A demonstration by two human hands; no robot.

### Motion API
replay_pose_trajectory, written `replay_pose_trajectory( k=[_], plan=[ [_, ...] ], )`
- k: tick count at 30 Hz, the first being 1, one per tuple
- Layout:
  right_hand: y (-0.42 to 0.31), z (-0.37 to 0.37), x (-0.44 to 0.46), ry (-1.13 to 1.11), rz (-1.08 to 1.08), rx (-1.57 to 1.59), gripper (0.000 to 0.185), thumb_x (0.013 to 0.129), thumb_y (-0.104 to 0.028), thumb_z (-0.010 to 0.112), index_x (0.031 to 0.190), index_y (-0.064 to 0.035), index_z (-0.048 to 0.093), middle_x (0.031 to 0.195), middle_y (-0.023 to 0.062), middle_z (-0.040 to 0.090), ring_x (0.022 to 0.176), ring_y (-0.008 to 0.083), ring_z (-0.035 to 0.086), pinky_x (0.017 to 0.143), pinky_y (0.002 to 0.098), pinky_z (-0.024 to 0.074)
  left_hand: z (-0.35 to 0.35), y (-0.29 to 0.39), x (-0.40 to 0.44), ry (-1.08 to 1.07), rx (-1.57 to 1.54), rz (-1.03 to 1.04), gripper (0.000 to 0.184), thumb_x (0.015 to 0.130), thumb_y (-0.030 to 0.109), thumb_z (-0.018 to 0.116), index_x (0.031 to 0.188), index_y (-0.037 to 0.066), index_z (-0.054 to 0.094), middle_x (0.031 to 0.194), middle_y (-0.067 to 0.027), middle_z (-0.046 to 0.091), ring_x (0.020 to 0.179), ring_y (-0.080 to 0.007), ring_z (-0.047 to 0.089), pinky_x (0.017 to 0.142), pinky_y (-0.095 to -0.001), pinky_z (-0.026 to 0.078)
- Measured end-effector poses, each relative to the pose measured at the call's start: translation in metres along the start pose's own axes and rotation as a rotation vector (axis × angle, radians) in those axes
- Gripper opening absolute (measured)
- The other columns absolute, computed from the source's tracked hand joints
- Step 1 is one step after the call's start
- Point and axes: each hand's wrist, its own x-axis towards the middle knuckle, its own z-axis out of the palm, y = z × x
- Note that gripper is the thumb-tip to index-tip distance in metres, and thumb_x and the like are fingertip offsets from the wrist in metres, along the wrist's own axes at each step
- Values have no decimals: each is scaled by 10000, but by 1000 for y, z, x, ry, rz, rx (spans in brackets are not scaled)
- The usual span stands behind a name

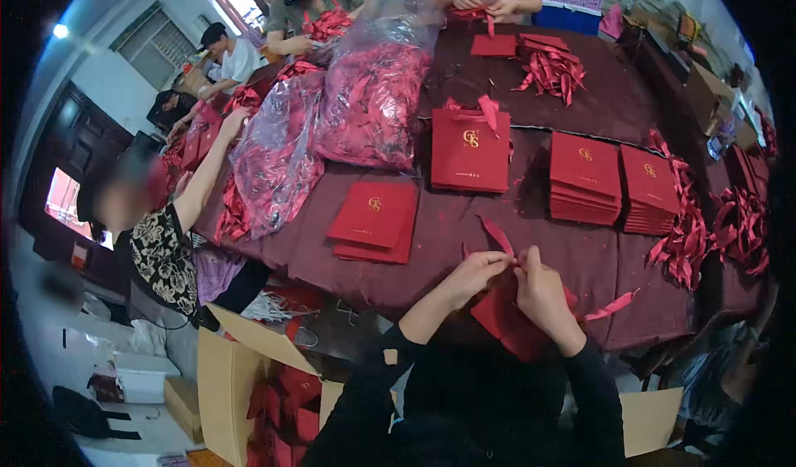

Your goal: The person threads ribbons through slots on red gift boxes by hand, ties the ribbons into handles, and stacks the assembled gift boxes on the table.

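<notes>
In the head view a red paper gift bag [503, 318] is at the table's near edge, its lower part against my body. My left hand [481, 278] pinches a red ribbon [496, 235] at the bag's top edge. Close beside it, my right hand [543, 294] is closed at the same spot, thumb and fingertips together on the ribbon. My fingers hide the exact point of grip. Another ribbon end [612, 305] sticks out to the right of my right hand. Left of my hands lies a small pile of flat red bags [375, 222] with gold lettering.
Ahead are more red bags [470, 152] and two stacks [584, 177], with ribbons [684, 243] hanging at right. Filled plastic sacks [373, 94] stand at left. An open carton [228, 392] sits below. Several people work around the dark red tablecloth [489, 206].
</notes>
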Motion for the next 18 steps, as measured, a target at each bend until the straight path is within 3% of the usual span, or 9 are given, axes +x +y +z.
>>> replay_pose_trajectory(
  k=[2, 3, 4, 7, 10, 11, 13, 15, 18],
  plan=[
    [3, -2, -4, 155, -202, 114, 231, 851, -30, 562, 1026, -11, 411, 760, 228, 578, 703, 441, 581, 582, 483, 455, 6, 19, -13, -18, -60, -38, 251, 946, 121, 519, 1158, 8, 589, 904, 8, 601, 726, -39, 499, 601, -184, 386],
    [12, 4, -8, 185, -210, 141, 195, 864, -22, 556, 1015, -14, 433, 835, 216, 583, 740, 422, 586, 599, 453, 456, 2, 6, -2, -90, -24, 18, 290, 948, 121, 524, 1202, -13, 563, 987, -27, 617, 812, -64, 535, 675, -198, 430],
    [18, 5, -10, 185, -228, 149, 195, 864, -22, 556, 1015, -14, 433, 835, 216, 583, 740, 422, 586, 599, 453, 456, 1, -7, 8, -22, 149, 47, 278, 934, 94, 538, 1183, -26, 568, 998, -49, 628, 869, -105, 569, 739, -223, 458],
    [26, 11, -12, 192, -169, 189, 167, 898, -30, 535, 1019, -7, 421, 778, 216, 589, 702, 407, 592, 588, 416, 453, 10, 5, 8, 3, 294, 72, 259, 922, 79, 549, 1139, -59, 585, 1079, -115, 643, 986, -152, 588, 831, -266, 467],
    [21, 1, -12, 89, -66, 326, 153, 917, -36, 515, 1032, -17, 415, 747, 204, 601, 679, 405, 592, 570, 393, 436, 12, 6, 9, 16, 490, 104, 276, 935, 109, 537, 1148, -60, 585, 1073, -123, 659, 975, -153, 600, 844, -300, 473],
    [23, 1, -13, 81, -17, 368, 160, 926, -56, 525, 1036, -38, 410, 684, 149, 585, 601, 332, 581, 544, 366, 407, 12, 0, 12, 29, 493, 108, 276, 935, 109, 537, 1148, -60, 585, 1073, -123, 659, 975, -153, 600, 844, -300, 473],
    [28, 0, -12, 38, 36, 438, 170, 925, -65, 536, 1037, -43, 409, 671, 126, 570, 594, 273, 571, 544, 350, 407, 12, -11, 18, 52, 407, 202, 167, 923, 109, 542, 978, -15, 639, 763, 0, 610, 676, -58, 503, 576, -235, 412],
    [37, 2, -12, -19, 109, 544, 194, 916, -74, 567, 1030, -50, 413, 666, 81, 532, 613, 138, 543, 574, 302, 431, 9, -10, 18, 58, 412, 201, 169, 927, 121, 542, 957, -17, 635, 751, 1, 603, 670, -61, 499, 574, -242, 413],
    [52, 15, -11, 12, 83, 490, 218, 899, -76, 597, 1032, -48, 427, 697, 85, 548, 636, 135, 572, 597, 284, 447, 11, 5, 10, 5, 454, 169, 163, 926, 117, 537, 916, -18, 627, 741, 11, 591, 683, -59, 502, 577, -241, 412]
  ],
)
